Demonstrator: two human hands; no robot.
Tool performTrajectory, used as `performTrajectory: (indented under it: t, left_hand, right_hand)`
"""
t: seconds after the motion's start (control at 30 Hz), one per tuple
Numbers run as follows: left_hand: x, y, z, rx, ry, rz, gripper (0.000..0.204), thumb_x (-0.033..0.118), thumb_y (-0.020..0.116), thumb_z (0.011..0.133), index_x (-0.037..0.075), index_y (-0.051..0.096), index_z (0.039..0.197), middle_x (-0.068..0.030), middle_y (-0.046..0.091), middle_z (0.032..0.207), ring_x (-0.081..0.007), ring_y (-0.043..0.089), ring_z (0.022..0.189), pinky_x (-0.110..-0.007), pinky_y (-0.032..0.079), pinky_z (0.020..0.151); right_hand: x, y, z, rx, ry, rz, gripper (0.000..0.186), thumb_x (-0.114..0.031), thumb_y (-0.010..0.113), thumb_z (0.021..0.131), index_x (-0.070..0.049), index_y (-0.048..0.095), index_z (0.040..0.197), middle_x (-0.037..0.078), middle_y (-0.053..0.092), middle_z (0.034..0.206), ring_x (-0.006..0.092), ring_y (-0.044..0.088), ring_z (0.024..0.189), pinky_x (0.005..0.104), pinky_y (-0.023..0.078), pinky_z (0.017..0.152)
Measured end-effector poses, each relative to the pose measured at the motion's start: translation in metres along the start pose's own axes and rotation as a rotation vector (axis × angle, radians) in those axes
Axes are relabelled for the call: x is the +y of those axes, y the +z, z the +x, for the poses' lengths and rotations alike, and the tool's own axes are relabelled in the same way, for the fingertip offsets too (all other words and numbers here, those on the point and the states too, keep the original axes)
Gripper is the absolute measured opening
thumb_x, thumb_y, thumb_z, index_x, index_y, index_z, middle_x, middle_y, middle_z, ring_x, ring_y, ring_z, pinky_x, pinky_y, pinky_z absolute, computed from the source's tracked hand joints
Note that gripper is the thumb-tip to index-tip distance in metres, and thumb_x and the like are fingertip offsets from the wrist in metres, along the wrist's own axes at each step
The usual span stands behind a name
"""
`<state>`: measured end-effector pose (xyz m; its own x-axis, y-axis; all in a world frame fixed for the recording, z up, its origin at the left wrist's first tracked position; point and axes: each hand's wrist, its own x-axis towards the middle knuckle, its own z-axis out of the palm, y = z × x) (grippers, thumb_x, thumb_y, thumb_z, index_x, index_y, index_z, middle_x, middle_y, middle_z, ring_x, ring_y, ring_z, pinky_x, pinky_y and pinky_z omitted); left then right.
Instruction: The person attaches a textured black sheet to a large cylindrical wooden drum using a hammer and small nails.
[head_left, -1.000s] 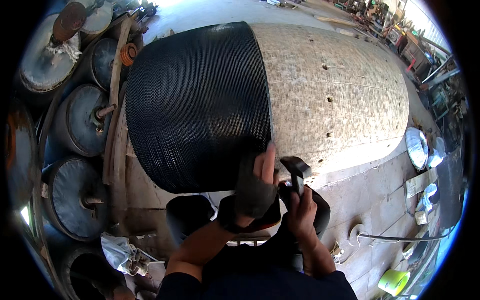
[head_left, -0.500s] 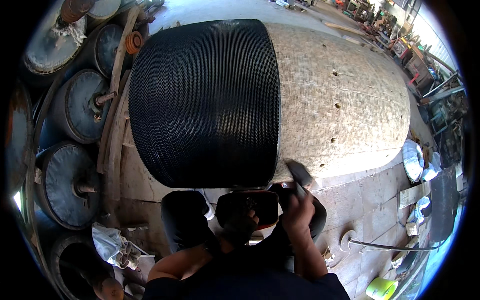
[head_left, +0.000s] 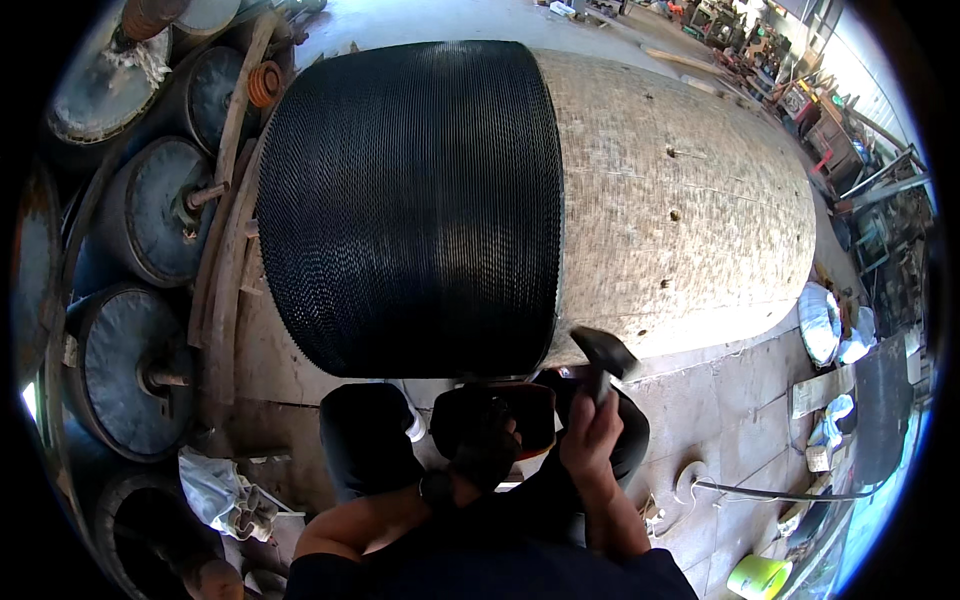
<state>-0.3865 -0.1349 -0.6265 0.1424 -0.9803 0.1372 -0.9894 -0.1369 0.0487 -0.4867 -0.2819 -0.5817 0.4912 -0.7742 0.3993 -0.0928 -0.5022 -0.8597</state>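
- Hammer: dark head uppermost, below the near edge of the big drum's pale half as seen from above; whether it touches the drum, cannot tell.
- Right hand: fingers closed around the hammer's handle, over the right thigh.
- Left hand: dark glove, lowered into a dark container between the knees. Spread of its fingers, and anything held, cannot tell; too dark. Dark band on that wrist.
- Drum lies on its side across the view, just beyond the knees. Left part wrapped in a black ribbed covering, its right edge toothed; right part a bare tan, mottled, woven-looking surface with scattered small dark holes.
- Person seated, dark trousers, knees apart either side of the container.
- Left side: dark rollers ranked end-on, shafts protruding; long wooden planks between them and the drum; orange grooved wheel farther up.
- Lower left: crumpled pale bag.
- Right side: slab-paved floor, white wrapped bundle, yellow-green bucket near the lower edge.
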Motion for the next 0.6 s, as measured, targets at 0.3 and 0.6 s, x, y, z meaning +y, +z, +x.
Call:
performTrajectory:
  t: [0.3, 0.6]
  left_hand:
    - [0.001, 0.018, -0.003, 0.071, -0.094, -0.103, 0.019, 0.016, 0.053, 0.096, 0.002, 0.064, 0.09, -0.0174, 0.063, 0.096, -0.0314, 0.062, 0.093, -0.046, 0.052, 0.08]
    - [-0.003, 0.013, 0.006, 0.091, -0.086, -0.109, 0.018, 0.016, 0.053, 0.097, 0.002, 0.063, 0.09, -0.0173, 0.063, 0.096, -0.0312, 0.062, 0.092, -0.046, 0.053, 0.078]
  right_hand:
    - [0.0, 0.003, 0.007, -0.066, -0.019, -0.11, 0.013, -0.007, 0.06, 0.095, 0.002, 0.053, 0.1, 0.024, 0.062, 0.07, 0.0487, 0.062, 0.064, 0.0483, 0.05, 0.053]
    - [0.004, -0.001, 0.01, -0.074, -0.015, -0.245, 0.016, -0.009, 0.061, 0.095, 0.001, 0.052, 0.104, 0.025, 0.063, 0.072, 0.0472, 0.065, 0.069, 0.0517, 0.05, 0.056]
